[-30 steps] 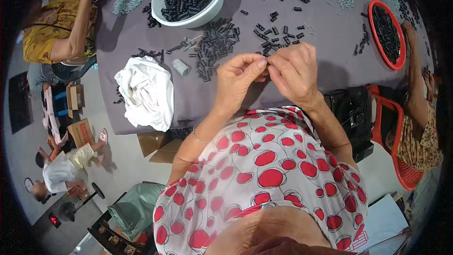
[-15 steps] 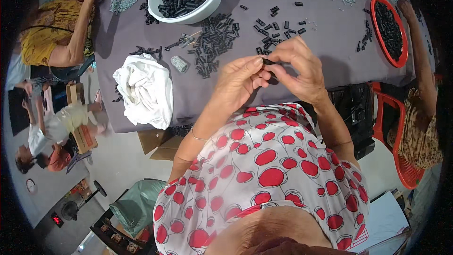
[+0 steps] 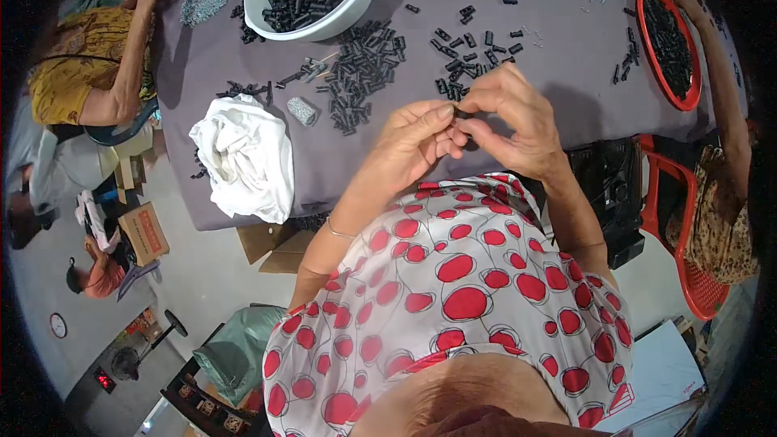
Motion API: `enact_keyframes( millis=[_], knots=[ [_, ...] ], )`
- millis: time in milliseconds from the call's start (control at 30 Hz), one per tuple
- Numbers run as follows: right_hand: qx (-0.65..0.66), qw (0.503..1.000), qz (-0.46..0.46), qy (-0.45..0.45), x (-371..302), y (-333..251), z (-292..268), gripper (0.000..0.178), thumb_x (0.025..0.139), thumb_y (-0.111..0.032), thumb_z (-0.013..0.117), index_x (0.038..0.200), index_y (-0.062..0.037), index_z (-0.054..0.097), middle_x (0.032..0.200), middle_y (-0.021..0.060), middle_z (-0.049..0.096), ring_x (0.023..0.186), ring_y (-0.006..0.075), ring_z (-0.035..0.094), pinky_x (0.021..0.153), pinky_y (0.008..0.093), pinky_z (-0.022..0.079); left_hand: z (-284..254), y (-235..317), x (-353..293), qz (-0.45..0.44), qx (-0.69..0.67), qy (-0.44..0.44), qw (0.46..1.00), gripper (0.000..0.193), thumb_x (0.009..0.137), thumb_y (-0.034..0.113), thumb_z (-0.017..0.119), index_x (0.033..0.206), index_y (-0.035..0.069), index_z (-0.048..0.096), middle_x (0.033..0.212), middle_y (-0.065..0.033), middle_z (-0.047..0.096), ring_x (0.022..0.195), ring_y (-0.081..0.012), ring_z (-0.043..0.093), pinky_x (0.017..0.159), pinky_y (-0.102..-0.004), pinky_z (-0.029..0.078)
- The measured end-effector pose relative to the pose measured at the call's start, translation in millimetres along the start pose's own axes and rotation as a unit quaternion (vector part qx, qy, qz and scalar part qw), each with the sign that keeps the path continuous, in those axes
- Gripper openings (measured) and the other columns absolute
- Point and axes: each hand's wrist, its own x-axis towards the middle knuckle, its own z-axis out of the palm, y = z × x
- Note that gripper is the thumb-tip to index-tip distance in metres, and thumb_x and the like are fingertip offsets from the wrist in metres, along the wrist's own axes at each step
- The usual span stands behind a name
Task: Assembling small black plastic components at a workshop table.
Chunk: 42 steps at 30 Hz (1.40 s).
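Honestly, the thing you've got is a small black piece (image 3: 457, 109), up in front of your chest over the near edge of the surface (image 3: 566, 40). Your left hand (image 3: 426, 128) has its grip pinched on it, thumb against forefinger, while the right hand (image 3: 514, 125) has its fingertips right up at the piece from the other side; I can't tell if that grip is clamped or just touching, since the fingers hide most of it. My guess is that it's light and stiff, probably hard plastic, maybe a touch slick, and not very fragile. If it's like the others lying around, I'd take it by the barrel sides and keep the fingertips off the ends. For comparison, just far-left of your hands there's a heap of black pieces (image 3: 364, 65), short, tubular and a bit glossy, and more loose black pieces (image 3: 469, 53) lie straight beyond your hands. The white basin (image 3: 366, 0) farther left has smooth walls and is full of dark ones, same deal with the red tray (image 3: 690, 61) on the right. The white cloth (image 3: 247, 162) on your near left is soft and crumpled, the speckled grey roll (image 3: 302, 111) beside it looks rough, and the far-left pale bits (image 3: 209, 2) look thin and metallic.
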Motion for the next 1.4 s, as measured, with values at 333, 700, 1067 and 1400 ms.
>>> enact_keyframes(
  millis=[333, 700, 1067, 1400],
  knots=[
    [-0.197, 0.969, -0.07, 0.133, -20, 4, 28, 0.031, 0.058, -0.003, 0.071, 0.088, -0.0032, 0.062, 0.084, 0.0078, 0.055, 0.074, 0.0252, 0.054, 0.066, 0.0381, 0.042, 15, -3, -1, 0.085, 0.037, 0.089, 0.992, 0.02, 0.092, 0.013, 0.056, 0.102, -0.003, 0.061, 0.091, -0.0091, 0.064, 0.08, -0.0151, 0.062, 0.072, -0.0258, 0.052],
    [0.092, 0.988, 0.095, -0.079, -4, -2, -3, 0.023, 0.069, 0.002, 0.065, 0.091, -0.003, 0.067, 0.091, 0.0094, 0.056, 0.085, 0.0235, 0.053, 0.073, 0.033, 0.045, 9, 17, -7, -0.043, 0.132, -0.018, 0.99, 0.021, 0.085, 0.002, 0.057, 0.103, -0.008, 0.058, 0.092, -0.0115, 0.064, 0.077, -0.0158, 0.063, 0.07, -0.0263, 0.051],
    [0.159, 0.981, 0.086, -0.077, -10, 5, -6, 0.018, 0.069, -0.003, 0.07, 0.087, -0.0024, 0.066, 0.089, 0.0067, 0.058, 0.085, 0.0223, 0.053, 0.076, 0.0331, 0.043, 2, 14, -9, -0.045, 0.165, -0.015, 0.985, 0.019, 0.085, 0.002, 0.057, 0.102, -0.006, 0.061, 0.088, -0.0126, 0.065, 0.073, -0.0147, 0.062, 0.066, -0.0264, 0.052],
    [-0.159, 0.96, 0.189, 0.133, -24, 68, -55, 0.012, 0.072, -0.003, 0.065, 0.083, -0.0073, 0.062, 0.081, 0.0075, 0.058, 0.078, 0.0263, 0.055, 0.068, 0.0369, 0.044, 3, 10, -3, 0.022, 0.205, 0.047, 0.977, 0.013, 0.088, 0.007, 0.059, 0.098, -0.001, 0.063, 0.084, -0.011, 0.066, 0.067, -0.014, 0.062, 0.064, -0.026, 0.053]
  ],
)
